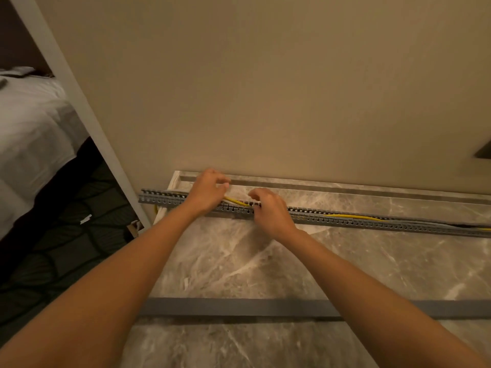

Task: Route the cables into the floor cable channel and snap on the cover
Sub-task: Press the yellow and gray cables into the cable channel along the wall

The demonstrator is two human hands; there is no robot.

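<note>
The long grey channel (345, 221) lies on the floor close along the foot of the wall, its slotted side walls standing open at the top. Its cover (239, 306), a plain grey strip, lies well apart, nearer the person and under both forearms. The likeliest trouble is the yellow cable (353, 216): between the hands it rises out of the trough towards the left hand (208, 191), whose grip is closed on it. If that stretch springs back up or rides over a wall, the cover would probably pinch it or refuse to seat. A hard tug could also drag the loose channel along the smooth stone. The right hand (271, 212) has its fingers curled down onto the near wall of the channel; from this angle I cannot tell whether its grip holds a cable or only presses there. At the far right the cables seem to hump near the top edge, another spot where the cover may not close.

The wall (265, 88) is plain beige. The floor (345, 261) is polished grey-brown marble with pale veins. To the left, past a white door frame (79, 102), stand a bed (32, 123) with white sheets and dark patterned carpet (66, 221), with a small white scrap (85, 219) on it.
</note>
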